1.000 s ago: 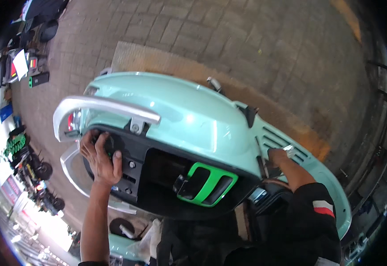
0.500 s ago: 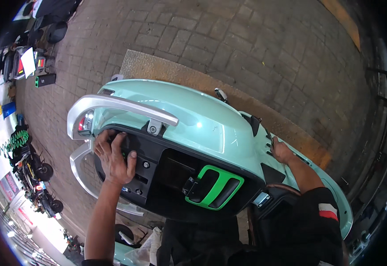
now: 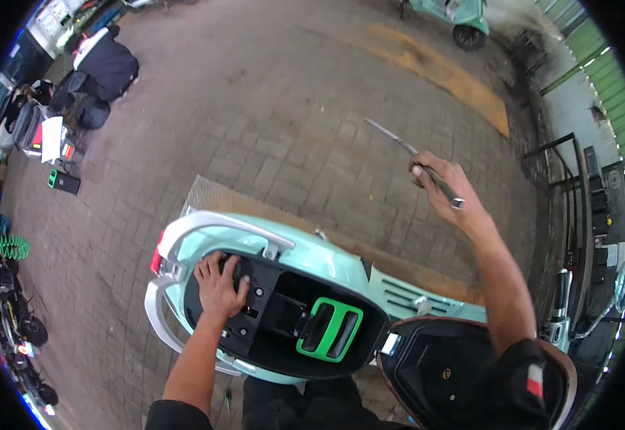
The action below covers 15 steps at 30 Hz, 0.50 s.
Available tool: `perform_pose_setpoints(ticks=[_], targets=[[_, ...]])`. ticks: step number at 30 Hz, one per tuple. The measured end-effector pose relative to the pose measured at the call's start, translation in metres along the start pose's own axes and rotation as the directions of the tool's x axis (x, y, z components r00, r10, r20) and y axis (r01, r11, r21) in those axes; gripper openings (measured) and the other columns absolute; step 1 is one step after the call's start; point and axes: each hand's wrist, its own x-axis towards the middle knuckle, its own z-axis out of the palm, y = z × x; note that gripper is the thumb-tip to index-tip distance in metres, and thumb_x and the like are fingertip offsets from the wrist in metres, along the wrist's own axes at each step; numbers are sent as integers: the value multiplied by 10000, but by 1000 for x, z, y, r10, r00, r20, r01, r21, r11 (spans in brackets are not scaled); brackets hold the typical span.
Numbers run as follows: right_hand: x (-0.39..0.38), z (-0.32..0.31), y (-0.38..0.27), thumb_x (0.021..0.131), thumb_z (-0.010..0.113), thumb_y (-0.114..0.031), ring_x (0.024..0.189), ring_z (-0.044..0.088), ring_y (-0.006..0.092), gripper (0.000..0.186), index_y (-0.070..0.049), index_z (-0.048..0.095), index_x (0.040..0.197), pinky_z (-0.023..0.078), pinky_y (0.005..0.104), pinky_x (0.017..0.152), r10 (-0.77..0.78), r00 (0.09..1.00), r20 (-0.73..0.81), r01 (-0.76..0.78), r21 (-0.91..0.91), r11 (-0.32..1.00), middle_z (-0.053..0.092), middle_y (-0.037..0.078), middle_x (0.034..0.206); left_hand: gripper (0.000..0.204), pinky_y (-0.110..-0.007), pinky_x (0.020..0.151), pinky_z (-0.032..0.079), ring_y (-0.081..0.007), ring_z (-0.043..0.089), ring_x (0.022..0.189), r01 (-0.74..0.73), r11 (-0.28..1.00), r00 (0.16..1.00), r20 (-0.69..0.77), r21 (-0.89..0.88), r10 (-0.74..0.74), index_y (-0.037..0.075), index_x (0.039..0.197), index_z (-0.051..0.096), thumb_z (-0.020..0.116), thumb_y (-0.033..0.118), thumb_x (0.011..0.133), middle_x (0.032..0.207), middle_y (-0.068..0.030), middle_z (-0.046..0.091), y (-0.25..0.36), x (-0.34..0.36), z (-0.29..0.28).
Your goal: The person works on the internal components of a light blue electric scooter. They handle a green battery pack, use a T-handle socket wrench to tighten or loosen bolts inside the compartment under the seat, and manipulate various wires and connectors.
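Observation:
A mint-green scooter [image 3: 327, 252] stands below me, its seat [image 3: 434, 365] tipped over to the right and the storage bay uncovered. My left hand [image 3: 218, 292] rests fingers spread on the black plastic panel [image 3: 264, 275] at the bay's rear, near the silver grab rail [image 3: 156, 304]. Nothing is held in it. My right hand [image 3: 463, 185] is raised over the floor beyond the scooter, closed around a screwdriver [image 3: 444, 189] whose long metal shaft points to the upper left. Inside the bay sits a black battery with a green handle [image 3: 337, 331].
A metal plate [image 3: 208, 192] lies along the scooter's far side. Another person [image 3: 105, 68] is low at the upper left, near a black-and-green box [image 3: 64, 182]. A second mint scooter [image 3: 456, 13] is at the far top; a dark rack [image 3: 576, 183] lines the right wall.
My right hand has risen from the scooter's front section, away over the floor, with the screwdriver now plainly visible. My left hand stays on the panel. The whole view has shifted upward.

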Motion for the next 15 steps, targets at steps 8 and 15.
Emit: perform_pose_setpoints(ticks=[8, 15], targets=[[-133, 32, -145, 994, 508, -101, 1119, 664, 372, 339, -14, 608, 1307, 543, 600, 941, -207, 900, -385, 194, 776, -600, 428, 268, 1535, 501, -572, 1102, 280, -393, 433, 1260, -109, 991, 985, -140, -76, 97, 125, 1272, 624, 690, 394, 855, 1282, -183, 495, -6, -15, 3], [-156, 90, -266, 1070, 365, -577, 403, 263, 40, 689, -2, 461, 1436, 216, 207, 334, 89, 996, 26, 7, 935, -355, 535, 67, 814, 523, -568, 1131, 252, -388, 414, 1276, -134, 990, 979, -158, -42, 126, 121, 1337, 574, 632, 424, 914, 1328, -199, 485, -20, -7, 11]])
